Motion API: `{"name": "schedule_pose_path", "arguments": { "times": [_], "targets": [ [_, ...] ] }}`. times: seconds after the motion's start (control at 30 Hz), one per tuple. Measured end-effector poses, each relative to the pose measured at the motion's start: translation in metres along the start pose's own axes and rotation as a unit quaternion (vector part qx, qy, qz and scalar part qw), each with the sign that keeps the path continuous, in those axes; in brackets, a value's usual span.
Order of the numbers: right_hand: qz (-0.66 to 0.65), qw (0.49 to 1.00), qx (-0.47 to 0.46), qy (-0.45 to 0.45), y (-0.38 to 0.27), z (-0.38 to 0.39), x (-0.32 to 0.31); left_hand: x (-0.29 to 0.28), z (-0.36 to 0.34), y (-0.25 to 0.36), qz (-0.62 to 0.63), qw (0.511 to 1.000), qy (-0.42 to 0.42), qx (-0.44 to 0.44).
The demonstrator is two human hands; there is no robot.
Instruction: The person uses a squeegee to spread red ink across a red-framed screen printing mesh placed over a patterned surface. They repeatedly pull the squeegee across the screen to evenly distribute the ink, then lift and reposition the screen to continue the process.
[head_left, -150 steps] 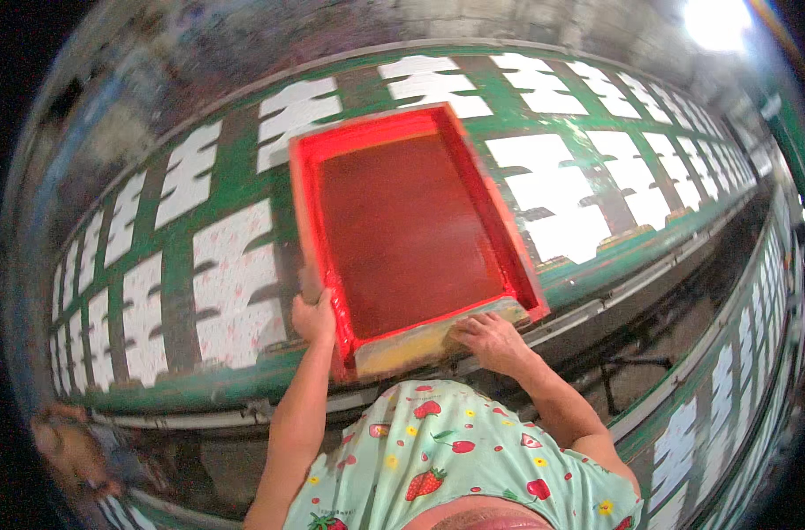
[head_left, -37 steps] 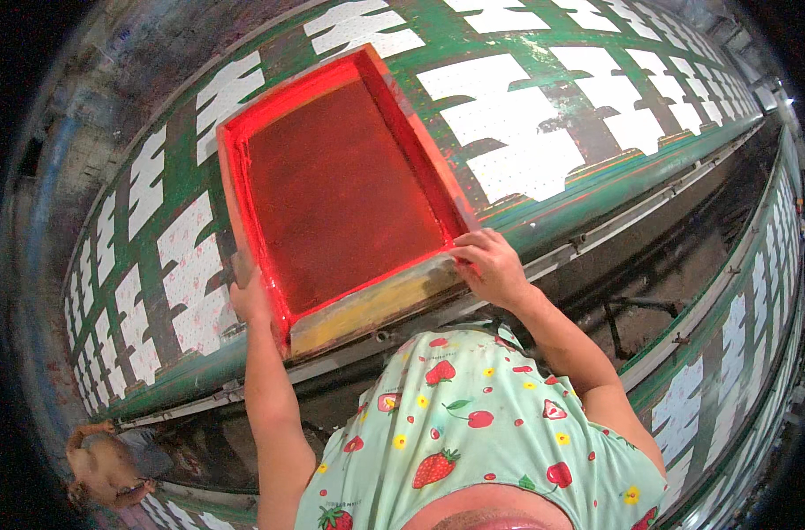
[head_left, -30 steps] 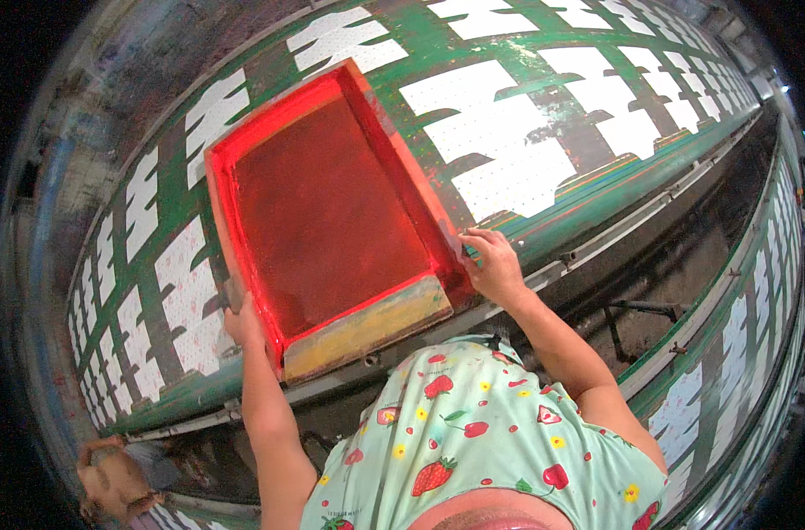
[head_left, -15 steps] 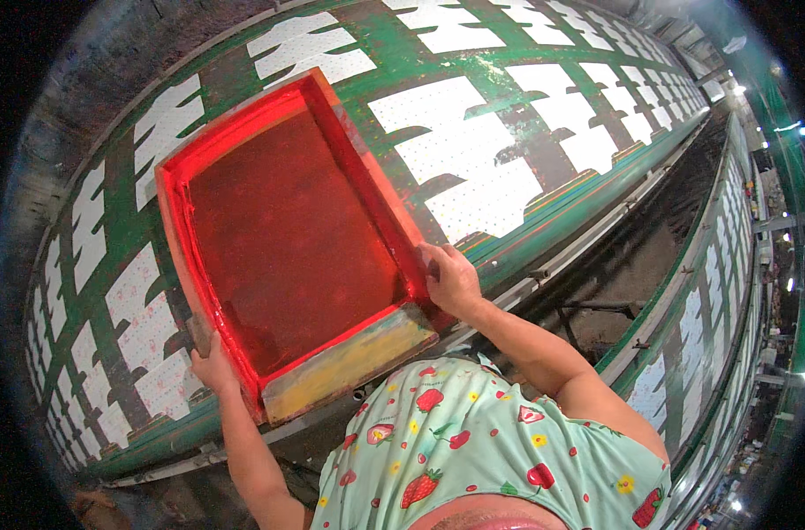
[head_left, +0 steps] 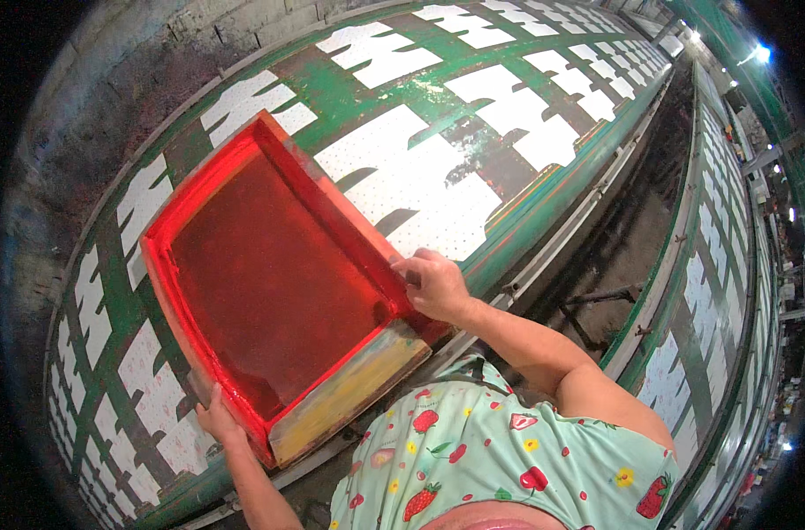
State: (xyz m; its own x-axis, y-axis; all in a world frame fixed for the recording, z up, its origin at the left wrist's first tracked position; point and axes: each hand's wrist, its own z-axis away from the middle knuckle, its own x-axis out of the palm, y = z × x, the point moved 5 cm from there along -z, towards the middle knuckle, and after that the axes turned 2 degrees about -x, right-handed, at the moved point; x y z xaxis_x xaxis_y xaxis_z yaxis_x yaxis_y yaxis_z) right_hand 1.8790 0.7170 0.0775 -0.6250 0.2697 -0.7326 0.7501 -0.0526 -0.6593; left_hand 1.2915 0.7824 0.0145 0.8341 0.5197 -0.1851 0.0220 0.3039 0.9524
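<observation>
Red screen frame (head_left: 270, 287) at 10 o'clock off the fruit-print shirt (head_left: 500, 450), over the worktop (head_left: 356, 108); left hand (head_left: 218, 419) gripping its 7 o'clock side, right hand (head_left: 431, 283) its 3. Looks like positioning tbh; next calls for a level hold.

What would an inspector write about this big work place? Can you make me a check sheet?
Surface: long green table, with rows of white cut pieces; some at lower left carry reddish marks.
Job's things: red frame, yellowish on its near wall, around a dark red panel.
Clutter: small things at far right, too blurred to name.
Grippers: left hand holds the frame's left side; right hand holds its right side.
Cables: nothing seen that is clearly a cable.
Surroundings: second table with white pieces at right, stained wall at upper left, bright light at upper right.
</observation>
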Motion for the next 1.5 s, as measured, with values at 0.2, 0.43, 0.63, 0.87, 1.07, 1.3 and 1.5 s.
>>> {"name": "schedule_pose_path", "arguments": {
  "times": [0.2, 0.43, 0.63, 0.87, 1.07, 1.3, 1.5],
  "targets": [
    [-0.012, 0.998, 0.06, 0.015, 0.093, -0.028, -0.06, 0.102, 0.059, 0.01, -0.008, 0.999, -0.009, 0.039],
    [0.01, 0.993, 0.098, 0.062, 0.225, -0.042, -0.139, 0.24, 0.152, -0.006, 0.042, 0.998, 0.003, 0.035],
    [0.031, 0.992, 0.106, 0.058, 0.304, -0.055, -0.186, 0.315, 0.206, -0.02, -0.001, 0.998, 0.003, 0.062],
    [-0.004, 0.992, 0.115, 0.045, 0.344, -0.062, -0.213, 0.352, 0.228, -0.021, -0.002, 0.998, 0.002, 0.069],
    [0.017, 0.997, 0.045, 0.054, 0.355, -0.065, -0.217, 0.358, 0.229, -0.026, -0.02, 0.995, -0.006, 0.093],
    [0.001, 0.998, 0.066, 0.005, 0.357, -0.065, -0.215, 0.359, 0.225, -0.031, -0.127, 0.987, 0.018, 0.1],
    [0.149, 0.982, -0.117, 0.018, 0.278, -0.04, -0.225, 0.361, 0.223, -0.03, -0.182, 0.978, 0.021, 0.097]
  ]
}}
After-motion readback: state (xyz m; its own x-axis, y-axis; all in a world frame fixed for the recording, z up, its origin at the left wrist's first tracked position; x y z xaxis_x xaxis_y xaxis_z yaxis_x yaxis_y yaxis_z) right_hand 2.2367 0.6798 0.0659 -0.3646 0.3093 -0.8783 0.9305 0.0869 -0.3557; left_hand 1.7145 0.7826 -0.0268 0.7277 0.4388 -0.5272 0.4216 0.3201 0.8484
